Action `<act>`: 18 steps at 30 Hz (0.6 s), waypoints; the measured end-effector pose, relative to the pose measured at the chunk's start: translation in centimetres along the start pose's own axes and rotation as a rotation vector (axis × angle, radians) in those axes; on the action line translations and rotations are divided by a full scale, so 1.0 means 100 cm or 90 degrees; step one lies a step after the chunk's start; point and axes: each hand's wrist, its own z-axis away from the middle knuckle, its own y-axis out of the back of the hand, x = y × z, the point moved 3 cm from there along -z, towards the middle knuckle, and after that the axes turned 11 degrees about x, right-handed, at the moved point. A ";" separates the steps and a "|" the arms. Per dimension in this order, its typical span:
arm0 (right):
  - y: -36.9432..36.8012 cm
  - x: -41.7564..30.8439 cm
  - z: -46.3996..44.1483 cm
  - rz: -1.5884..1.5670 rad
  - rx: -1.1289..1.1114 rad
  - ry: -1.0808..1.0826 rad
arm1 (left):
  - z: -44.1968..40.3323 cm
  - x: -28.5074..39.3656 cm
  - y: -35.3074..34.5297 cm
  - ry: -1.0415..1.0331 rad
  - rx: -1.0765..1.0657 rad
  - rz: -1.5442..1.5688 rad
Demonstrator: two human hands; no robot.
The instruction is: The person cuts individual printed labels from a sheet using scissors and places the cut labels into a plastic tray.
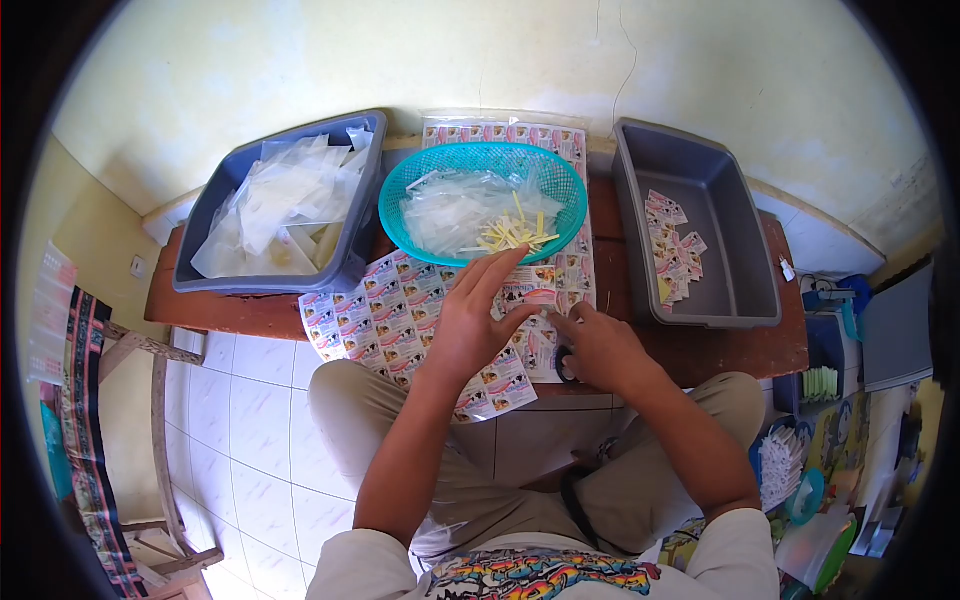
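My left hand (475,315) is over the printed label sheets (385,310), its fingers stretched forward and its thumb apart from them. Close to its thumb lies a small pink-and-white label (540,297). To the right, my right hand (605,348) has curled fingers around a dark ring-shaped handle (566,364); the rest of that tool is hidden. The right index finger reaches toward my left thumb. Just beyond my left fingertips is a turquoise basket (392,222) with clear plastic pieces (465,215) and yellow strips (515,235).
A grey tub (365,215) of clear plastic bags stands at left on the brown table (230,310). At right, another grey tub (735,215) holds cut labels (675,250). My knees are against the table's front. Shelved goods (785,465) stand at lower right.
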 end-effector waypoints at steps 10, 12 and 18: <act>0.046 0.004 -0.014 -0.397 0.303 -0.025 | -0.001 0.005 -0.002 -0.019 -0.029 -0.011; 0.046 0.005 -0.016 -0.481 0.300 -0.076 | 0.000 0.006 -0.003 -0.015 -0.042 0.001; 0.045 0.003 -0.021 -0.520 0.253 -0.099 | 0.001 0.011 -0.004 -0.001 -0.088 0.038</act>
